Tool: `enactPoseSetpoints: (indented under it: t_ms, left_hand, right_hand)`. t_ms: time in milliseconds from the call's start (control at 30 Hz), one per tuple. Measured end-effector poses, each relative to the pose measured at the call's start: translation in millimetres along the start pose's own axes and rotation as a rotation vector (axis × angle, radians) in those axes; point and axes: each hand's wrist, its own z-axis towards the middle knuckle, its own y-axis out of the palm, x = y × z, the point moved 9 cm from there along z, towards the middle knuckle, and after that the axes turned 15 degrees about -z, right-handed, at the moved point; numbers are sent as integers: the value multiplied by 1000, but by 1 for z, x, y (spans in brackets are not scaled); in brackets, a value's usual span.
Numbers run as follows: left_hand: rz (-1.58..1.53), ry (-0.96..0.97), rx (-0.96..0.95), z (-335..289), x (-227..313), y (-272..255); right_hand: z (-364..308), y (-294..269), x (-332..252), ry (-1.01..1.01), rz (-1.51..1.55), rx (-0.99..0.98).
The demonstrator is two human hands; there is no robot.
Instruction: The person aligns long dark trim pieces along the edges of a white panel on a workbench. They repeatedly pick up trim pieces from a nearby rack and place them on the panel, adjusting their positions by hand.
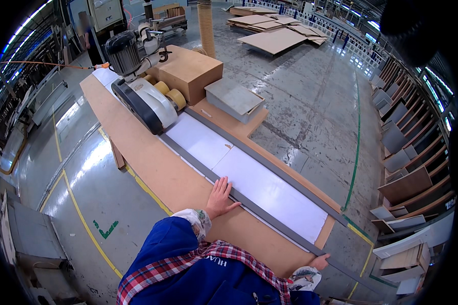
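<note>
A long dark grey strip runs along the near side of a white panel surface on the brown workbench. My left hand lies on this strip with its fingers stretched out and thumb apart, pressing flat near the panel's edge. At the bench's near right end, my right hand is closed round the end part of the same strip, which trails on past the bench edge. The far end of the strip goes under a roller feeder with a black motor and yellowish rollers.
A second grey strip borders the panel's far side. Behind the feeder stand a brown box and a shallow grey tray. Stacked boards lie on the floor at the back; a rack of panels lines the right. A person stands far left.
</note>
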Motion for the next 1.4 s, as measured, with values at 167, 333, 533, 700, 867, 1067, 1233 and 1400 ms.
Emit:
enactPoseSetpoints:
  t_ms: [167, 333, 533, 700, 867, 1067, 1233, 1400]
  left_hand:
    - [-17, 24, 27, 2, 2, -4]
    - [37, 7, -30, 4, 5, -2]
    - [99, 9, -97, 4, 11, 12]
    - [-53, 121, -188, 0, 2, 30]
    - [37, 75, -68, 6, -55, -15]
    - [97, 19, -66, 9, -62, -31]
    - [96, 23, -75, 16, -32, -7]
    - [73, 79, -72, 33, 0, 31]
  right_hand:
    - [-14, -25, -19, -288, 173, 170]
    - [-4, -3, -10, -238, 500, -8]
    - [23, 55, 7, 47, 1075, -460]
    - [60, 58, 10, 84, 985, -480]
    - [88, 65, 15, 188, 1033, -437]
    - [111, 75, 7, 162, 933, -546]
    - [101, 70, -4, 206, 850, -497]
    - [69, 78, -30, 182, 897, -581]
